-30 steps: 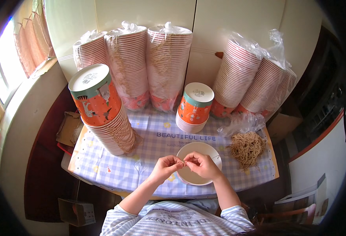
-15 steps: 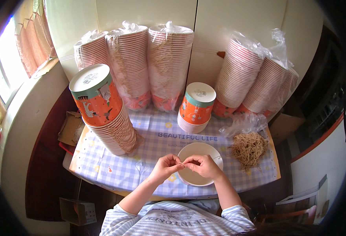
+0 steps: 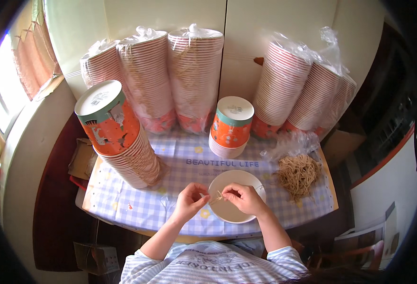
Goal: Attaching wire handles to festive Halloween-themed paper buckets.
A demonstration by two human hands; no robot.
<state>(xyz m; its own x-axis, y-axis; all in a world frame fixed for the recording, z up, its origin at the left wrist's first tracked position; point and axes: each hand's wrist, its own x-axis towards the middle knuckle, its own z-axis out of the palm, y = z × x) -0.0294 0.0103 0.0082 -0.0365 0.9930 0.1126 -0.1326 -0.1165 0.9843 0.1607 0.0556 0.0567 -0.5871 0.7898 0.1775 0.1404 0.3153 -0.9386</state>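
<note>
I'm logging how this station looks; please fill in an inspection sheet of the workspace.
Surface: blue-checked tablecloth, partly covered.
Job's things: tan strand above an open white paper tub.
Clutter: heaped tan strands and clear plastic, right; upturned tub stacks, left and centre; bagged stacks behind.
Hands: right hand pinches the strand; left hand beside it, grip unclear.
Cables: nothing clearly seen.
Surroundings: peach curtain and, lower down, a cardboard box, left.

Left fingers (image 3: 200, 202) now parted from right fingers (image 3: 234, 189), twine (image 3: 219, 196) exposed between
</note>
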